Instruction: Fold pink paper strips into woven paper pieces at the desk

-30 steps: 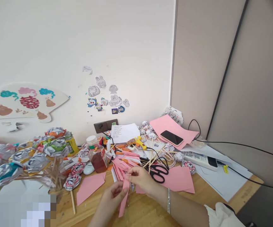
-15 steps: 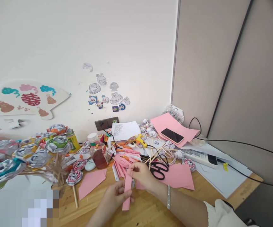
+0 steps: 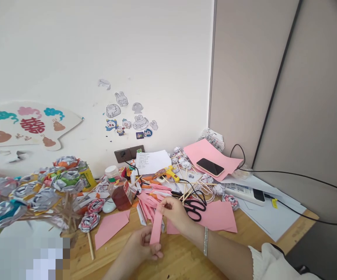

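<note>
A pink paper strip [image 3: 156,227] is stretched upright between my hands over the wooden table. My left hand [image 3: 145,243] pinches its lower end, with the thumb across the front. Its top end is between the thumb and fingers of my right hand [image 3: 171,212]. Just behind lies a loose pile of pink strips [image 3: 149,204]. Black-handled scissors [image 3: 196,210] rest beyond my right wrist, beside a pink sheet [image 3: 220,217]. To the left of my left hand lies another pink paper piece [image 3: 111,229].
Paper roses on sticks [image 3: 66,181] crowd the left side. A bottle of reddish liquid [image 3: 120,194] stands behind the strips, near a yellow glue gun [image 3: 171,174]. A phone [image 3: 210,167] lies on pink paper, and a power strip [image 3: 244,192] with cables is at right.
My left hand has shifted slightly down the strip, so its thumb now covers the lower end. The whole view has moved a little, with things appearing further left.
</note>
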Motion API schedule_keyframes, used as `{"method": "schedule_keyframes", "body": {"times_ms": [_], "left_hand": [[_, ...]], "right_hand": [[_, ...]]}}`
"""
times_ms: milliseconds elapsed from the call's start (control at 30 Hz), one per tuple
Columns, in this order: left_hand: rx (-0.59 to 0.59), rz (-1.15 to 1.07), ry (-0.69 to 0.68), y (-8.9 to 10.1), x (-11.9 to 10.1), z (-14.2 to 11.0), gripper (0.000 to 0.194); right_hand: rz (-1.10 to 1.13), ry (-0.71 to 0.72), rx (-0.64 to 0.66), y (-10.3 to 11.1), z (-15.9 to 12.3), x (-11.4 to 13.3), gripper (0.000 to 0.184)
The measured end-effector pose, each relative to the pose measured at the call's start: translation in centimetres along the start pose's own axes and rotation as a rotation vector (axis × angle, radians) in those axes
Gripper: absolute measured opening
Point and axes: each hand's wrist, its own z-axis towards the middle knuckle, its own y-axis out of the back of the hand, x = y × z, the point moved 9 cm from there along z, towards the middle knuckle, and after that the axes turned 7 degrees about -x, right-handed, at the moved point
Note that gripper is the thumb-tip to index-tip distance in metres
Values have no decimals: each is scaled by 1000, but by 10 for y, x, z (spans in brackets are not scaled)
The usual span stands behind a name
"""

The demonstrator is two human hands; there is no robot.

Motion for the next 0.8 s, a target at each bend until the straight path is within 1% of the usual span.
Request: {"method": "schedule_keyframes", "body": {"times_ms": [133, 267, 367, 467, 600, 800], "left_hand": [[10, 24, 4, 1, 3, 2, 27], [4, 79, 22, 0, -2, -3, 24], [38, 103, -16, -4, -12, -9, 22], [57, 50, -64, -4, -20, -10, 24], [23, 18, -41, -1, -14, -7, 28], [1, -49, 8, -1, -7, -8, 33]], "right_hand": [[15, 2, -21, 4, 3, -3, 11], [0, -2, -34, 6, 4, -2, 13], [20, 3, 3, 0, 0, 1, 12], [10, -6, 43, -8, -7, 1, 10], [-34, 22, 99, -17, -17, 6, 5], [-83, 51, 137, -21, -25, 13, 3]]}}
